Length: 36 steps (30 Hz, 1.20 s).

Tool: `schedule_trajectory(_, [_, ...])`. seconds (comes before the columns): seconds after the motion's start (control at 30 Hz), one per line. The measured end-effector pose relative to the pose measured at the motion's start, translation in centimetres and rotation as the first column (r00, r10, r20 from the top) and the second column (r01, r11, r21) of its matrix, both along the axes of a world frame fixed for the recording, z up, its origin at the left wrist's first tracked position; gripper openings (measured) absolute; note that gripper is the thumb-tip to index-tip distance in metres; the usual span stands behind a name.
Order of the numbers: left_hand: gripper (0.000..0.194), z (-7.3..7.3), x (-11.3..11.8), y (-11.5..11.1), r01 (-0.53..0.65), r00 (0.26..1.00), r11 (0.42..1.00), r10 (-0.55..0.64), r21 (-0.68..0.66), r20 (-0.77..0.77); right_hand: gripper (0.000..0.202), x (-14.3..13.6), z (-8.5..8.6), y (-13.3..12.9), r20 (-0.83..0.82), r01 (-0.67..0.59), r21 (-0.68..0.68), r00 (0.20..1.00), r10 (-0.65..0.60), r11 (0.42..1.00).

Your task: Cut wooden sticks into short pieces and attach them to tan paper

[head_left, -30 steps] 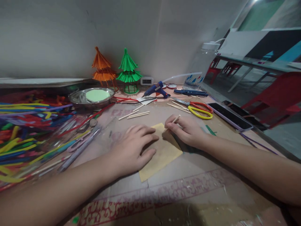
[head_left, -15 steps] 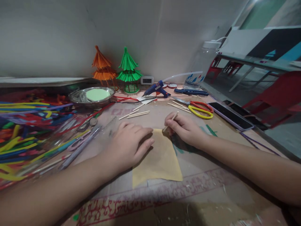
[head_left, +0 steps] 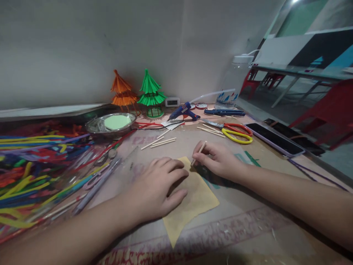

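A yellow sheet lies on the covered table, turned so that one corner points toward me. My left hand rests flat on its left part, fingers apart, hiding that side. Beyond the sheet's far corner my right hand pinches a short thin wooden stick, held at a slant with its lower end close to the sheet. More wooden sticks lie past my left hand, and others lie beside the scissors.
Red and yellow scissors, a phone and a blue glue gun lie at the back. Behind are a green tiered model, an orange one, a metal bowl and a bottle. Colourful strips fill the left side.
The yellow sheet has turned, and its near edge now shows a corner pointing toward me. My left hand stays on it. The camera view has shifted slightly, with the stick still in my right hand.
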<state>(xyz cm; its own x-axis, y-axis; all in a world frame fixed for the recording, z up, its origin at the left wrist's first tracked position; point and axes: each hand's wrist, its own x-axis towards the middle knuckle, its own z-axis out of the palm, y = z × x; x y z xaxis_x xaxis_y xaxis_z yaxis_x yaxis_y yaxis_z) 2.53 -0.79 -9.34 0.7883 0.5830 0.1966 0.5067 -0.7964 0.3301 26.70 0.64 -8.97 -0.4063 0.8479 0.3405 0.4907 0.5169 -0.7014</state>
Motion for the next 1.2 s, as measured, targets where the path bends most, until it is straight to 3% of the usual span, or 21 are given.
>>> schedule_trajectory(0.13, [0.043,-0.4,0.0,-0.1,-0.034,0.999,0.999,0.035,0.019,-0.012,0.024,-0.2,0.3,-0.6,0.108,-0.052,0.063,0.993,0.045,0.997])
schedule_trajectory(0.37, [0.045,-0.6,0.0,-0.1,-0.077,0.997,0.997,0.077,0.029,0.006,0.017,-0.2,0.0,-0.3,0.100,-0.065,0.107,0.994,0.054,0.992])
schedule_trajectory(0.63, [0.044,-0.1,-0.1,-0.1,0.146,0.989,0.989,-0.146,-0.003,-0.004,0.020,0.1,0.2,0.0,0.096,0.000,0.153,0.995,-0.015,0.988])
schedule_trajectory(0.8, [0.041,-0.1,-0.1,0.1,0.155,0.988,0.988,-0.155,0.017,-0.006,0.019,-0.3,0.0,0.3,0.222,-0.086,0.109,0.973,0.060,0.990])
schedule_trajectory(0.93, [0.039,0.1,-0.1,0.1,0.164,0.987,0.986,-0.164,0.027,-0.003,0.019,-0.2,-0.1,0.6,0.288,-0.085,0.183,0.957,0.030,0.979])
schedule_trajectory(1.2, [0.039,0.1,0.1,0.1,0.171,0.985,0.985,-0.171,0.020,-0.006,0.020,0.1,-0.2,0.4,0.291,-0.124,0.215,0.955,0.058,0.969])
